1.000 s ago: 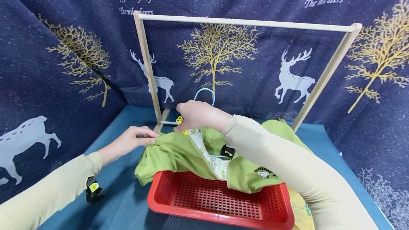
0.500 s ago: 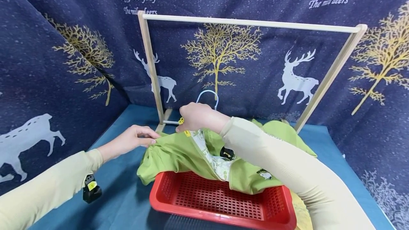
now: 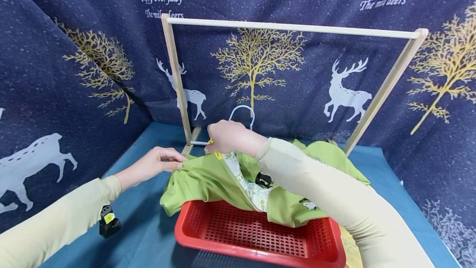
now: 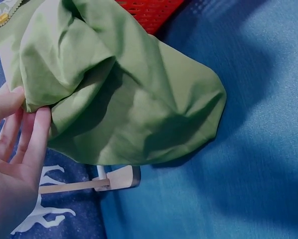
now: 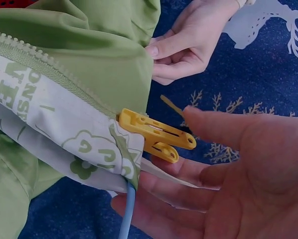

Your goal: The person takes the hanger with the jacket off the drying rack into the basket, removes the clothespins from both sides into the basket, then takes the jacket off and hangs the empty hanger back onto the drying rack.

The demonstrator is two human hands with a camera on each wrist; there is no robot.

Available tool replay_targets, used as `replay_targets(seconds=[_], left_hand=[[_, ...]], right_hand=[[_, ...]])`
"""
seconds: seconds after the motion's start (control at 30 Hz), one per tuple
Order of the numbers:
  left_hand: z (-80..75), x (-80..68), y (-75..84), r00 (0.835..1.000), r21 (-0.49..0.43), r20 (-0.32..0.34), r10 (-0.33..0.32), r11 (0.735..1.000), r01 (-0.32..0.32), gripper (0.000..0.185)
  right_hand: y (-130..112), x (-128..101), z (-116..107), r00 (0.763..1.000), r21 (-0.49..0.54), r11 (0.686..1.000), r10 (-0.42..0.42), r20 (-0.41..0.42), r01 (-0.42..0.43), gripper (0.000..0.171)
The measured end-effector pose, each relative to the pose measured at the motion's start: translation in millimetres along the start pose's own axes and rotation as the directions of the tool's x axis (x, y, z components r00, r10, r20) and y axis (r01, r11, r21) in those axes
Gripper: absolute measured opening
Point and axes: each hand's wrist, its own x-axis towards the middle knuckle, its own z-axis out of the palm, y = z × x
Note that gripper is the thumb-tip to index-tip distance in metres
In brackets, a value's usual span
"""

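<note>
The wooden rack (image 3: 290, 28) stands behind my green jacket (image 3: 208, 177), which spills over the back rim of the red basket (image 3: 256, 235). My left hand (image 3: 156, 162) pinches the jacket's left edge. My right hand (image 3: 228, 135) holds the blue hanger (image 3: 241, 108) at the collar, beside the yellow clip (image 5: 156, 134) fastened on the lining.

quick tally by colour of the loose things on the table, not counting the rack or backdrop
green: 1, the jacket
red: 1, the basket
yellow: 1, the clip
light blue: 1, the hanger
black: 1, a small gadget
total: 5
</note>
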Motion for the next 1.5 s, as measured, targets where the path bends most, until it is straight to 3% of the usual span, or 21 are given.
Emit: replay_targets(seconds=[0.23,0.63,1.0,1.5], left_hand=[[0.4,-0.1,-1.1,1.0,0.003,-0.013,-0.001,1.0,0.001,0.027],[2.1,1.2,-2.8,1.0,-0.005,-0.019,-0.003,1.0,0.003,0.027],[3.6,0.6,-0.7,1.0,-0.003,-0.017,-0.016,1.0,0.016,0.028],[4.2,-0.1,0.6,1.0,-0.006,-0.014,-0.018,1.0,0.018,0.03]], right_hand=[[0.5,-2.8,-2.4,1.0,0.02,1.0,-0.005,-0.02,0.006,0.02],[1.3,-5.9,-4.8,0.999,0.031,0.999,-0.038,-0.03,0.039,0.018],[3.7,-5.1,5.0,0.987,0.003,0.999,-0.042,-0.154,0.043,0.013],[2.3,-4.9,8.0,0.962,-0.012,0.996,-0.085,-0.261,0.085,0.033]])
